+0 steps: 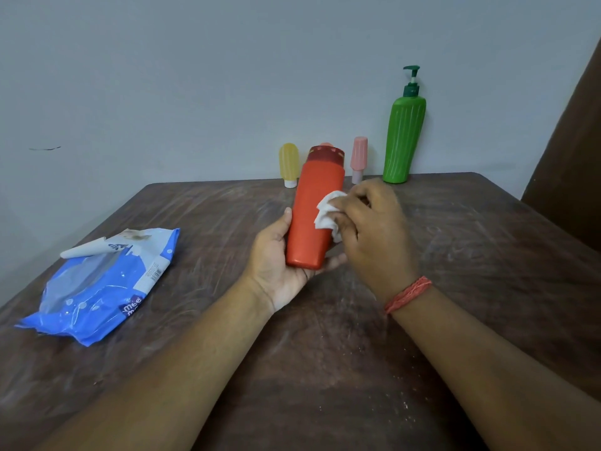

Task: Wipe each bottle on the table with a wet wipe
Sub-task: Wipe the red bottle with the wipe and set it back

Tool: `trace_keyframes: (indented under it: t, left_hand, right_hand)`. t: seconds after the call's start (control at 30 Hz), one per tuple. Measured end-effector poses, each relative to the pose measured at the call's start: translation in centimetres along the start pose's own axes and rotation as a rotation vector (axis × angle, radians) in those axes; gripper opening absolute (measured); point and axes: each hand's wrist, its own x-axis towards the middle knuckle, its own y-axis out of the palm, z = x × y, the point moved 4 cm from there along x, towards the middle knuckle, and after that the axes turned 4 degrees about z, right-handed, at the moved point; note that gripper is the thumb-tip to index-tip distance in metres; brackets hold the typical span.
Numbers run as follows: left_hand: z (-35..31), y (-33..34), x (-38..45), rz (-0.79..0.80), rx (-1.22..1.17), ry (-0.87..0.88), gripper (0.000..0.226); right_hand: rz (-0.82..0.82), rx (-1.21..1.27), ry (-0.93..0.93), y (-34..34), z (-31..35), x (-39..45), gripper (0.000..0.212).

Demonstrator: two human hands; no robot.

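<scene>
My left hand (276,262) cradles the orange bottle (317,213), fingers curled beneath I think, while my right hand (370,229) pinches the wipe (327,214); I should rotate it for full coverage.

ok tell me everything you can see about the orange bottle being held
The tall orange plastic bottle has a smooth, unlabelled body and a darker red cap with pale dots. It is tilted, cap pointing away, held above the brown table. The left hand cradles its base; the right hand presses a crumpled white wipe against its side.
</scene>
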Motion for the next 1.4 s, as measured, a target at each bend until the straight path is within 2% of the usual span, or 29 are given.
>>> trace_keyframes:
  t: [0.2, 0.37, 0.5, 0.57, 0.63, 0.7, 0.83, 0.9, 0.97, 1.07, 1.17, 1.2, 1.27, 1.33, 1.4]
  left_hand:
    - [0.1, -0.4, 0.0, 0.008, 0.085, 0.02, 0.051]
    - [0.5, -0.4, 0.1, 0.075, 0.268, -0.004, 0.05]
    - [1.3, 0.2, 0.3, 0.158, 0.346, 0.002, 0.043]
    - [1.3, 0.2, 0.5, 0.13, 0.378, 0.026, 0.04]
    - [1.2, 0.2, 0.5, 0.078, 0.406, 0.049, 0.037]
    - [1.1, 0.2, 0.4, 0.052, 0.429, 0.064, 0.034]
    - [1.3, 0.5, 0.3, 0.1, 0.558, 0.084, 0.035]
    - [1.5, 0.6, 0.3, 0.106, 0.595, 0.081, 0.036]
    - [1.6, 0.6, 0.2, 0.093, 0.597, 0.083, 0.035]
    - [1.5, 0.6, 0.2, 0.074, 0.559, 0.104, 0.032]
    - [1.5, 0.6, 0.2, 0.079, 0.532, 0.116, 0.032]
    - [1.5, 0.5, 0.2, 0.085, 0.533, 0.113, 0.032]
    - [1.6, 0.5, 0.2, 0.107, 0.555, 0.107, 0.034]
    - [1.7, 0.6, 0.3, 0.137, 0.582, 0.106, 0.034]
    - [1.8, 0.7, 0.3, 0.15, 0.598, 0.102, 0.034]
  right_hand:
    - [0.139, 0.045, -0.041, 0.8, 0.2, -0.8, 0.022]
    - [-0.11, 0.218, 0.166, -0.5, -2.3, 0.6, 0.016]
    - [-0.182, 0.185, 0.257, -1.4, -4.5, 0.7, 0.016]
    - [-0.115, 0.15, 0.14, -0.9, -4.0, 0.5, 0.019]
    - [0.006, 0.066, -0.082, 0.0, -2.6, 0.0, 0.021]
    - [0.041, 0.03, -0.217, 0.5, -1.9, 0.2, 0.02]
    - [-0.082, -0.066, 0.001, -0.6, -4.3, 1.9, 0.025]
    - [-0.025, -0.131, 0.052, -0.7, -5.0, 1.9, 0.031]
    - [0.085, -0.126, 0.015, -0.2, -4.6, 1.4, 0.028]
    - [0.228, -0.088, -0.181, 0.7, -2.7, 0.5, 0.023]
    - [0.257, -0.144, -0.293, 0.9, -1.8, 0.3, 0.025]
    - [0.21, -0.127, -0.239, 0.6, -2.1, 0.7, 0.02]
    - [0.066, -0.039, -0.005, -0.3, -3.7, 1.5, 0.012]
    - [-0.029, 0.04, 0.197, -1.0, -5.7, 1.8, 0.023]
    - [-0.059, 0.035, 0.234, -1.4, -6.6, 1.8, 0.026]
